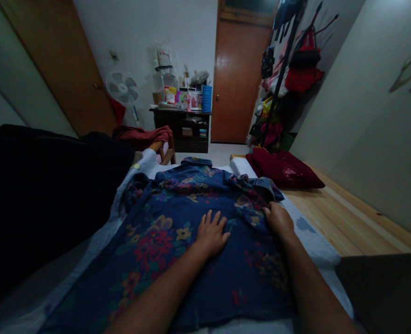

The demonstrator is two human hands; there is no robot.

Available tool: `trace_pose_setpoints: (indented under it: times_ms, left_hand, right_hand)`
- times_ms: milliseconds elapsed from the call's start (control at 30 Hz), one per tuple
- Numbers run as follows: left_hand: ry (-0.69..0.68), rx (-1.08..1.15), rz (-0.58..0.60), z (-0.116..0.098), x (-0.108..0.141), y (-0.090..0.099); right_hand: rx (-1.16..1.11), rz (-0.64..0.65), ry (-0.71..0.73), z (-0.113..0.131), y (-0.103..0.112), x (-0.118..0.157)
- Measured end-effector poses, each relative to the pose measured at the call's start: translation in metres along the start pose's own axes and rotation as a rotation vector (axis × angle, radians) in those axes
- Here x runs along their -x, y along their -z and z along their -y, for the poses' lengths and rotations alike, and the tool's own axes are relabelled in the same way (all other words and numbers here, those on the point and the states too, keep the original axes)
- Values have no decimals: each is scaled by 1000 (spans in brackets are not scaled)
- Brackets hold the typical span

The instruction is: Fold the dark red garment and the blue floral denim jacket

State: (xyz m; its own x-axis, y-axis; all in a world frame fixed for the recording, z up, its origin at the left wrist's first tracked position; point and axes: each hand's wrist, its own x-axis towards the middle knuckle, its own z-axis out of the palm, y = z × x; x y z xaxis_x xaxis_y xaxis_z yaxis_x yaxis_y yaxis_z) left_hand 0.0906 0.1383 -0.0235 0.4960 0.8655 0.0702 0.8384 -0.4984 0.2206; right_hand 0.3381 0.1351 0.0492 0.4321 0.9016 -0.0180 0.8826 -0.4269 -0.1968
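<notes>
A dark blue floral shirt (pixel 177 208) lies spread out in front of me, its collar at the far end and its hem toward me. My left hand (pixel 212 234) rests flat on the middle of the shirt with its fingers spread. At the shirt's right side, just below the sleeve, my right hand (pixel 279 219) has its fingers closed on the edge of the cloth. Beneath the shirt is a pale, patterned sheet (pixel 304 227). Part of the shirt is hidden under my forearms.
Dark cloth (pixel 48 195) is heaped on the left. A maroon folded garment (pixel 285 169) lies at the right on a wooden surface (pixel 316 208). Farther off stand a fan (pixel 123 88), a dark cabinet (pixel 166 127) and a brown door (pixel 235 79). Bags (pixel 304 60) hang at the right wall.
</notes>
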Motion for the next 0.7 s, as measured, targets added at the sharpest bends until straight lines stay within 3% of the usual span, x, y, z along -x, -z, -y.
trace_pose_setpoints:
  times_ms: [100,267,367,433,567,700]
  left_hand:
    - [109,-69,-11,-11,3,10]
    - [-180,84,-69,-60,-5,22]
    - [-232,193,-23,-89,-12,13]
    - [-222,211,27,-96,-14,0]
    - [-165,143,88,-77,-9,-17]
    - [-36,47,147,-38,1,-7]
  right_hand:
    - [-119,37,66,-12,3,-3]
    - [-174,145,134,-25,9,0]
    - [-64,99,154,-25,7,7]
    - [-37,37,143,-24,3,11]
    - [-42,9,143,-24,-1,17]
    - [3,49,138,-25,4,17]
